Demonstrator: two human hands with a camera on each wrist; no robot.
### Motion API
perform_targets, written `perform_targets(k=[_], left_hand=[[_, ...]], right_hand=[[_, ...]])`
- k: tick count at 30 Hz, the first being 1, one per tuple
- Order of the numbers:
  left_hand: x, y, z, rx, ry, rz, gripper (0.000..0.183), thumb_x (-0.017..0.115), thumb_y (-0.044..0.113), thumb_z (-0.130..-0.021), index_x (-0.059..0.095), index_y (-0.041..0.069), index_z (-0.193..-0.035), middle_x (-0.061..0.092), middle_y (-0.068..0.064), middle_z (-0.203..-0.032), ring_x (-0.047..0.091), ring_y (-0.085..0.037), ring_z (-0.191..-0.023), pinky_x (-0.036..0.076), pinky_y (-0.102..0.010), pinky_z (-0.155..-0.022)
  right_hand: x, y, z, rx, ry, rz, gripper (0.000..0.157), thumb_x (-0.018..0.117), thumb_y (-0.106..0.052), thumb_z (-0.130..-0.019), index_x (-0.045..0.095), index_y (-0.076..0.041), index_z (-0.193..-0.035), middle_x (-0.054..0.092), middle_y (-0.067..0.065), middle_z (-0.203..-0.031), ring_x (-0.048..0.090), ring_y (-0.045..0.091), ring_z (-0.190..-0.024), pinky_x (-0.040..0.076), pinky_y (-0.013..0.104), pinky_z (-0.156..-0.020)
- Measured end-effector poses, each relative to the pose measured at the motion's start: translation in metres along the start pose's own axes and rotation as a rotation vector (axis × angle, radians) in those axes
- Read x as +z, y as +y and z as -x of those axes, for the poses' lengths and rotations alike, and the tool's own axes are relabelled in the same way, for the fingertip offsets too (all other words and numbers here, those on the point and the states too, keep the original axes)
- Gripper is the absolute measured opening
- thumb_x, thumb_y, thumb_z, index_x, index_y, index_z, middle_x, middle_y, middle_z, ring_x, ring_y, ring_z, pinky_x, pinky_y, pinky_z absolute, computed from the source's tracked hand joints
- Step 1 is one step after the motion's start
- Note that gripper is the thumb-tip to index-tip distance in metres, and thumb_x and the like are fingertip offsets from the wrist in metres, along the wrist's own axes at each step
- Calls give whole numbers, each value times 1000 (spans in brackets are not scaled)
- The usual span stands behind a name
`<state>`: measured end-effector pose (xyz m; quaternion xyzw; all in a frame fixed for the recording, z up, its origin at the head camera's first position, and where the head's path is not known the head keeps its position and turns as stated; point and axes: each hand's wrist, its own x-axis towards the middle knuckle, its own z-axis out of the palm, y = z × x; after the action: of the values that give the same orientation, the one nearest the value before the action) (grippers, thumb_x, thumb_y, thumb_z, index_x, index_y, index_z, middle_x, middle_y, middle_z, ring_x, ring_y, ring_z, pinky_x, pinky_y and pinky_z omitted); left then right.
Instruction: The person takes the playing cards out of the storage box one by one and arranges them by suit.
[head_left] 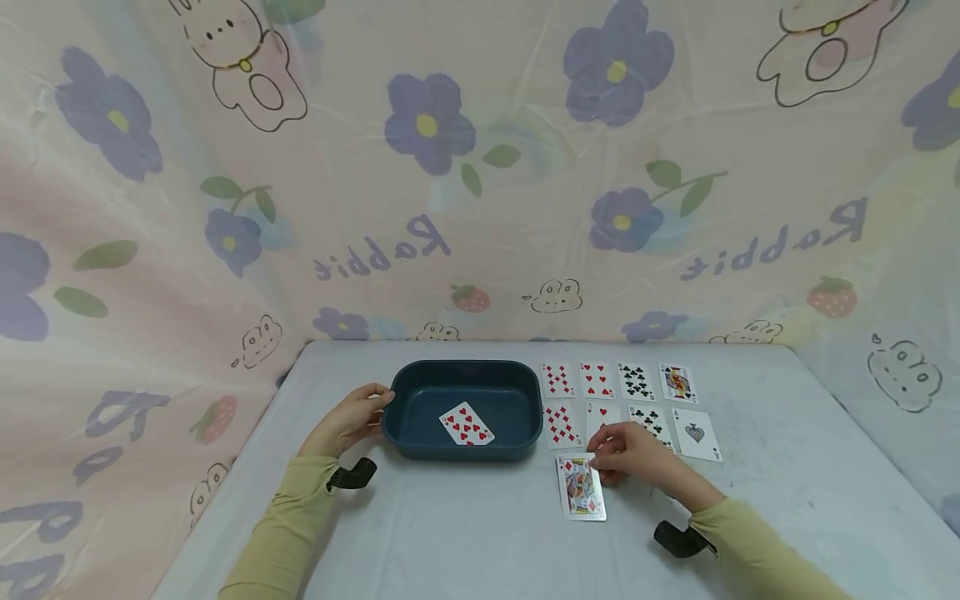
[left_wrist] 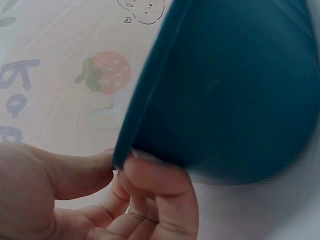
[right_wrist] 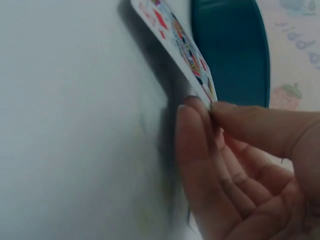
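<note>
At the left end of a dark blue rectangular basin [head_left: 462, 450], my left hand [head_left: 348, 423] pinches the rim between thumb and fingers, as the left wrist view shows close up. A hearts playing card [head_left: 467, 425] lies face up inside the basin. My right hand [head_left: 637, 457] pinches a diamond face card [head_left: 581, 492] by one corner, right of the basin. In the right wrist view this card [right_wrist: 185, 50] is tilted, its far edge above a shadow on the white surface. Behind the right hand, a hearts card [head_left: 602, 412] is partly covered by the fingers.
Two rows of face-up cards lie right of the basin, including diamonds [head_left: 558, 381], clubs [head_left: 636, 382], a face card [head_left: 678, 384] and an ace of spades [head_left: 697, 435]. The white table [head_left: 480, 533] ends at a printed curtain [head_left: 510, 208] behind and at both sides.
</note>
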<state>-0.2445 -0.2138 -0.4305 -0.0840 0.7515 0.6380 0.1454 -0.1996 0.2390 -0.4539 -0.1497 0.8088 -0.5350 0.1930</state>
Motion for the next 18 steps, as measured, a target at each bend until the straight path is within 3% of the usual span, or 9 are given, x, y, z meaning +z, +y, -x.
perform_targets(k=[18], left_hand=[[-1,0,0,0,-8,7,20,52,19,-100,49,1,-107,50,-6,-85,52,-15,-69,47,-26,-60]], right_hand=[[11,-3,-1,47,94,84,18,72,-3,-82,62,5,-95,60,6,-74,63,20,-62,54,34,-55]])
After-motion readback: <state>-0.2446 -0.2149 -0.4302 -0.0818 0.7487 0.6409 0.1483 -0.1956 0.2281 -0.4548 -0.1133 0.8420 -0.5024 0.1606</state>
